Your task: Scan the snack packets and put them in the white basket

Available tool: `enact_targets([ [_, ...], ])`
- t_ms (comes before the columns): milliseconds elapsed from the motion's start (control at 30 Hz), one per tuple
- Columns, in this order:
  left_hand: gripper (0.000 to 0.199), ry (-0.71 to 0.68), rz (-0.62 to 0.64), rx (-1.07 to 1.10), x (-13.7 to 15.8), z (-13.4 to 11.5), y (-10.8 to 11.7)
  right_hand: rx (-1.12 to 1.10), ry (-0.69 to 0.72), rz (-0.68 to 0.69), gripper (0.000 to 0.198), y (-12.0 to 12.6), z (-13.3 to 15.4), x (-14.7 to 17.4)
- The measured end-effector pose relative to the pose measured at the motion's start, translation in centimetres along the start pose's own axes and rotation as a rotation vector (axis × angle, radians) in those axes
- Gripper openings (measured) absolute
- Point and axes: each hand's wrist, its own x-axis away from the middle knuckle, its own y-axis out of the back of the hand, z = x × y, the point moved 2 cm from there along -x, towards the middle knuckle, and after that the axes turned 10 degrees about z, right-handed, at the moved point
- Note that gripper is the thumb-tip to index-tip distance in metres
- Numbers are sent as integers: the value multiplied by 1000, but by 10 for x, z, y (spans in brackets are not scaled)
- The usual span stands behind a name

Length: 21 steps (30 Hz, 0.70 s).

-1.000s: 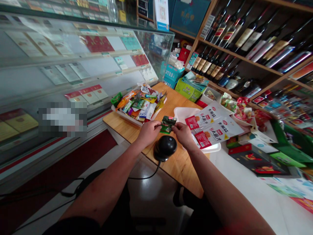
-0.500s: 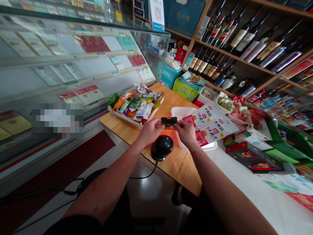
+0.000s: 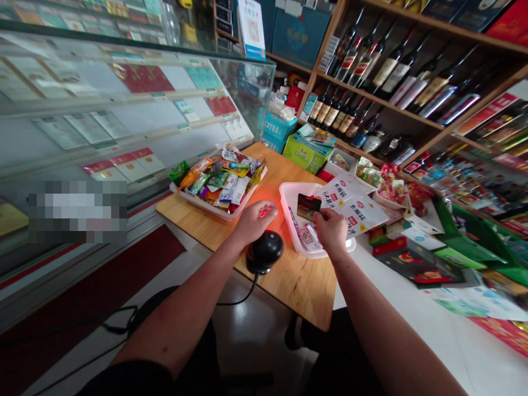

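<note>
My right hand [image 3: 332, 230] pinches a small dark snack packet [image 3: 308, 207] by its edge, holding it over the white plastic tray [image 3: 290, 220]. Inside that tray lie a few small packets [image 3: 307, 237], partly hidden by my hand. My left hand [image 3: 256, 221] holds nothing, its fingers loosely curled and apart, with red light falling on them. Just below it stands a black desktop barcode scanner [image 3: 266, 250] with a cable. To the left, a second tray [image 3: 193, 202] is heaped with mixed snack packets [image 3: 225, 179].
Both trays rest on a wooden table [image 3: 305, 297]. Large white and red snack bags [image 3: 350, 201] lie over the right tray's far side. A glass display case [image 3: 157, 118] stands left. Wine bottles [image 3: 391, 66] fill shelves behind. Green boxes [image 3: 307, 151] sit at the table's back.
The dark packet has moved right, from between both hands above the scanner to over the right tray. My left hand has let go of it; my right hand still holds it.
</note>
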Motion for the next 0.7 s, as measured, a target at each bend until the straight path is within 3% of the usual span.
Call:
enact_targets([
  [133, 32, 6, 59, 118, -1, 7, -5, 17, -9, -30, 28, 2, -15, -5],
  [300, 28, -4, 36, 55, 2, 2, -4, -25, -4, 17, 26, -5, -12, 0],
  [533, 19, -44, -214, -473, 11, -6, 25, -139, 56, 133, 23, -28, 21, 4],
  [700, 29, 162, -366, -924, 18, 1, 57, -175, 114, 208, 21, -44, 43, 4],
])
